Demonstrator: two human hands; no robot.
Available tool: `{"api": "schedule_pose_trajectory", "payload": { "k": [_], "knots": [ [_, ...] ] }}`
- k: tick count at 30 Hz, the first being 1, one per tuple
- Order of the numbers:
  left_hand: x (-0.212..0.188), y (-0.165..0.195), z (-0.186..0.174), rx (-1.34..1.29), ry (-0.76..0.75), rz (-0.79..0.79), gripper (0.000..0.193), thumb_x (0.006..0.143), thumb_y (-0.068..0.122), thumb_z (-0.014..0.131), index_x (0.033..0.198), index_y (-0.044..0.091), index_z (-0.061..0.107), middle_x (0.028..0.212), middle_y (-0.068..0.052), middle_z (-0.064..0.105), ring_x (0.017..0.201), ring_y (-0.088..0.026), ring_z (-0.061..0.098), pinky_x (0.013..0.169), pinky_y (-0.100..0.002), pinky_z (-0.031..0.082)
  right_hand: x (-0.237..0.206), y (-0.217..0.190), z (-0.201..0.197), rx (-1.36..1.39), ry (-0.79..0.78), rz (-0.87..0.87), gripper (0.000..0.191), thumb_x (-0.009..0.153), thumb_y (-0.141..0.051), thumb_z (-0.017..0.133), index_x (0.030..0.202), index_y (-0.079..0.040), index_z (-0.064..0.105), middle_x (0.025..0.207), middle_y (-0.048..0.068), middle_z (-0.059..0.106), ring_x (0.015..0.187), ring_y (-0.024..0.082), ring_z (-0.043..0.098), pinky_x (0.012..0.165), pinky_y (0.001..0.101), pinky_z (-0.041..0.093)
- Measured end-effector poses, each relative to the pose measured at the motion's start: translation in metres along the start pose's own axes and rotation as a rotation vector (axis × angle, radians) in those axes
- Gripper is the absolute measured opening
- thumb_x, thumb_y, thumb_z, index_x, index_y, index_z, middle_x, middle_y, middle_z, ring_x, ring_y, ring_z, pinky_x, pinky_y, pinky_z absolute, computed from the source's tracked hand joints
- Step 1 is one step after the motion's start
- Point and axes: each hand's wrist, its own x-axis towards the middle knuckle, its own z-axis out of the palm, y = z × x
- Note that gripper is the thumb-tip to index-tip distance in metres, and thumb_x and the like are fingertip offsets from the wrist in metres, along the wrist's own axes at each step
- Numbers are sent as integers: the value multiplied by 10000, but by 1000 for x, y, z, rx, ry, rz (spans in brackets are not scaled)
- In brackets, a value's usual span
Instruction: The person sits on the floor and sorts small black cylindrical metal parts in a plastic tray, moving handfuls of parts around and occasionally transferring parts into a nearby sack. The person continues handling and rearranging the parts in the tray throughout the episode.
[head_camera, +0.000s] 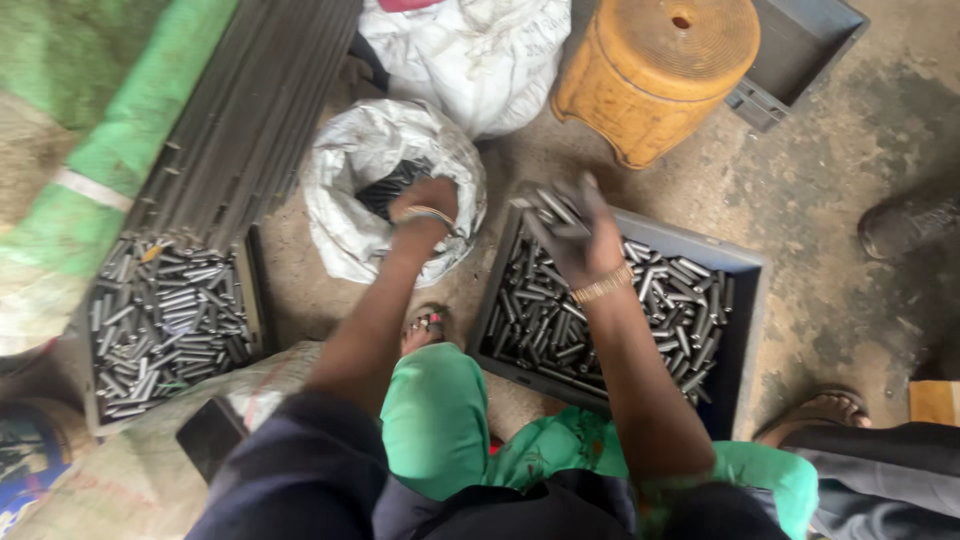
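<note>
- my right hand (570, 232) grips a bunch of metal pins (548, 205) over the grey tray's (745, 262) far-left corner; blurred, loosely held, some could spill onto the floor.
- my left hand (425, 205) is inside the white sack (340, 190); i can't tell its grip.

At centre frame the left hand (425, 203) reaches into the mouth of a white sack (350, 170) holding dark metal pins — the fingers are hidden inside. Just right of it, the right hand (572, 225) hovers, blurred, over a grey tray (745, 290) of short metal pins (660, 300), clutching a few. At lower left sits a second tray (165, 320) of pins; at top, an orange stool (655, 70).
</note>
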Motion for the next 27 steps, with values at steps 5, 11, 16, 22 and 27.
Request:
{"api": "schedule_pose_trajectory", "payload": {
  "k": [5,11,16,22,27],
  "knots": [
    [9,-64,-44,-135,340,-77,370,1032,365,567,1048,39,740,1059,-219,736,981,-410,707,844,-532,558,56,30,52,-482,114,148,988,931,-548,668,1677,-317,62,1600,26,326,1411,348,395,1070,710,498],
    [-30,-10,6,-1530,129,-187,246,994,262,594,1141,130,740,875,-54,716,731,-207,687,588,-363,517,-27,34,-77,-590,333,51,678,875,-418,720,1430,-80,524,1375,88,613,1246,250,580,1028,481,460],
    [-85,76,51,-1919,-554,-253,189,949,155,686,1102,110,584,765,-59,659,566,-166,592,486,-327,498,-114,16,-187,-495,711,-144,312,944,-222,708,1194,-38,675,1000,18,716,879,139,680,789,319,559],
    [-101,125,61,-1837,-715,-251,329,847,174,800,1090,144,581,709,1,587,492,-90,484,421,-265,391,-121,16,-250,-841,740,-306,306,952,-178,736,1221,-34,711,1054,41,760,894,178,708,798,331,583],
    [-99,140,65,-1670,-578,-274,454,797,244,888,1100,102,580,691,25,518,497,-73,468,403,-248,367,-97,43,-261,-1549,919,127,669,859,-506,774,1388,-124,625,1355,227,608,1210,430,605,1026,500,500]
  ]
}}
